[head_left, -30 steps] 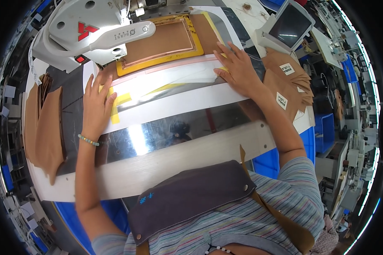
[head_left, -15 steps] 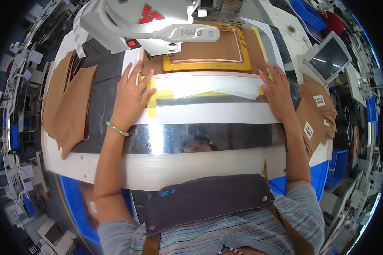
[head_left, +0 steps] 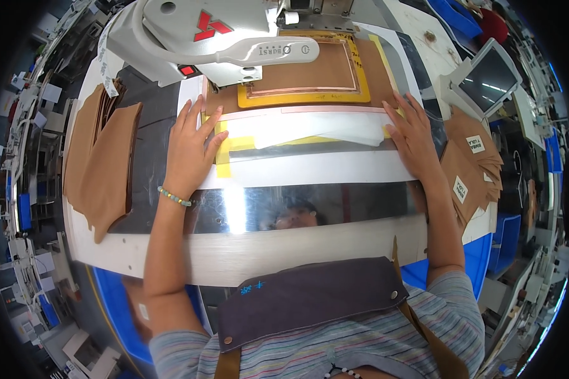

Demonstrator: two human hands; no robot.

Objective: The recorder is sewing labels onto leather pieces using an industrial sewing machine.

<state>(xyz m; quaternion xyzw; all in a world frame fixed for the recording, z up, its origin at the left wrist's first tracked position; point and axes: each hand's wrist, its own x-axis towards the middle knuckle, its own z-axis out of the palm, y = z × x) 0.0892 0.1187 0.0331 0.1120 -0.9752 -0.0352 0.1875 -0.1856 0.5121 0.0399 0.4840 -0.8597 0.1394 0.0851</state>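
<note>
My left hand [head_left: 189, 148], fingers spread, rests at the left side of a layered sheet with yellow tape [head_left: 223, 167] and a white strip [head_left: 303, 129]. My right hand [head_left: 411, 142] lies open at its right side, fingertips beside a brown panel [head_left: 379, 82]. Between and beyond my hands, a yellow rectangular frame [head_left: 303, 98] sits on that panel. The head of a white machine [head_left: 158, 38], with a long handle [head_left: 272, 50], stands over the frame's left part and hides some of it.
Stacked brown pieces lie left [head_left: 101, 164] and labelled brown pieces right [head_left: 461, 177]. A small screen [head_left: 487, 79] stands at the back right. A metal plate [head_left: 265, 205] runs along the near side. Blue bins [head_left: 506, 240] are beside and below the table.
The head view has turned, so the table sits straighter and farther right in the picture. Both hands stay at the two sides of the layered sheet, with little visible change.
</note>
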